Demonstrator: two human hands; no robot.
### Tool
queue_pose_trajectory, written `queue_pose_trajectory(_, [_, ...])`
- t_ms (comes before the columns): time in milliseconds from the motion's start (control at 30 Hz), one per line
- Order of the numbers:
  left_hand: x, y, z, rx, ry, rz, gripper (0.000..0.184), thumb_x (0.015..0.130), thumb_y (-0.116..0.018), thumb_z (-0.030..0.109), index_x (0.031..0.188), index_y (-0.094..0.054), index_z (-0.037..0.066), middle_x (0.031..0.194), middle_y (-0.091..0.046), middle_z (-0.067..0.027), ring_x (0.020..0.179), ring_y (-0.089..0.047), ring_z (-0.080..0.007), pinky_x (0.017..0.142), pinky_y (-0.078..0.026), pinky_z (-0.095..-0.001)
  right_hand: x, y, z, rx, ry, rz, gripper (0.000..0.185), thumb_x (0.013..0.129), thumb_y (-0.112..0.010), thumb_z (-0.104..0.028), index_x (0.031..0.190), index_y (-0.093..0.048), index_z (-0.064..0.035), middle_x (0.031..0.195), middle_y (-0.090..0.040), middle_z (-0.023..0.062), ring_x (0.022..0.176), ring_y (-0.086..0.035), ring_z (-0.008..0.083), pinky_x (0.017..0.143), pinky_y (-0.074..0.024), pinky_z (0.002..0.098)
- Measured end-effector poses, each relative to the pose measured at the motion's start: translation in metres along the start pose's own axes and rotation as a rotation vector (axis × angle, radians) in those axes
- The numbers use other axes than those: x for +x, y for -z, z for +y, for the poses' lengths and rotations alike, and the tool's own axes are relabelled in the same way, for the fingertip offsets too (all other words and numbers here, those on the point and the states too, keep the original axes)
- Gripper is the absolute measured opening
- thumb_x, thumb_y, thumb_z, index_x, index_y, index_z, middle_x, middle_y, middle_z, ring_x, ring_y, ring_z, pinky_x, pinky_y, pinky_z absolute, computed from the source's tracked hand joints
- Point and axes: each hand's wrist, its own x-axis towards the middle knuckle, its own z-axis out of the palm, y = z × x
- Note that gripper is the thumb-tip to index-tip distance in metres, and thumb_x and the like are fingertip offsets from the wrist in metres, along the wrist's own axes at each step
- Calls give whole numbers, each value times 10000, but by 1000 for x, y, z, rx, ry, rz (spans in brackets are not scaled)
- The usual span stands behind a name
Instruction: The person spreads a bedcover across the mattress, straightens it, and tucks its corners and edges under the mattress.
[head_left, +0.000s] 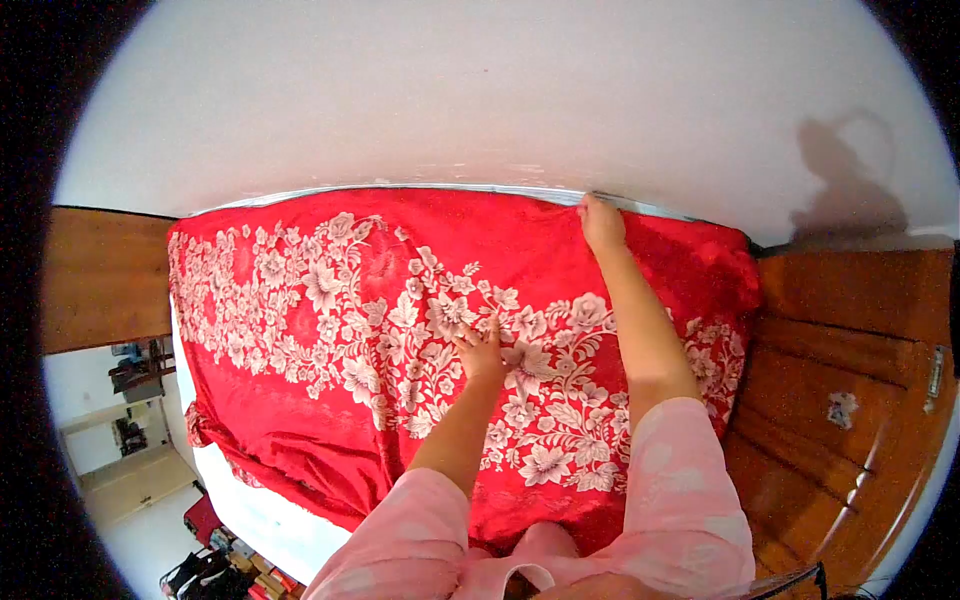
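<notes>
A red bedsheet (500, 235) with pale flower patterns covers most of the bed. My left hand (480, 357) rests on the flowered middle of the sheet, fingers spread, holding nothing. Farther out, at the wall side, my right hand (603, 222) is closed on the sheet's far edge. A strip of white mattress (440, 188) shows between that edge and the wall. At the near left the sheet is bunched in folds, and more of the white mattress (265, 515) lies bare there.
A pale wall (480, 90) runs along the bed's far side. A wooden headboard or panel (105, 275) stands at the left, and a brown wooden cupboard (830, 400) at the right. Clothes and boxes (225, 570) are piled on the floor at lower left.
</notes>
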Motion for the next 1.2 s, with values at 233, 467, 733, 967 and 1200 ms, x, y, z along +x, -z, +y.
queue_pose_trajectory(233, [1,-10,-2,-80,46,67,999,670,-677,535,1410,-43,318,1411,-126,-293,1248,-236,-508,1013,-293,-475,0,-49,6,75,123,191,278,791,-579,-133,1049,-499,-65,1071,-533,189,1004,-511,365,825,-434,421])
queue_pose_trajectory(467, [-4,2,-2,-72,21,16,1021,668,-698,504,1412,-27,308,1408,-132,-296,1253,-224,-508,1017,-290,-471,-103,30,44,-311,74,228,607,777,-630,-258,1314,-370,-142,1375,-299,145,1260,-284,354,986,-254,564])
queue_pose_trajectory(733, [8,-23,-3,-66,13,48,1032,660,-714,477,1411,-24,318,1411,-91,-306,1260,-182,-522,1021,-269,-498,-383,86,93,-379,-393,-204,946,717,-687,-419,1424,-89,-227,1443,-95,207,1309,-154,408,1017,-235,542])
queue_pose_trajectory(967, [-7,-6,-3,-129,18,61,1093,597,-781,439,1411,-60,321,1407,-61,-317,1253,-200,-526,968,-351,-488,-418,71,93,-161,-824,-579,1037,683,-702,-445,1423,-13,-216,1437,64,244,1277,-176,479,947,-386,486])
queue_pose_trajectory(1200, [-8,-6,-2,-46,8,50,1109,615,-724,538,1412,10,300,1405,-90,-317,1219,-263,-537,949,-384,-456,-430,52,114,-362,-696,-531,1096,639,-746,-423,1421,-5,-219,1436,118,234,1276,-108,519,902,-435,495])
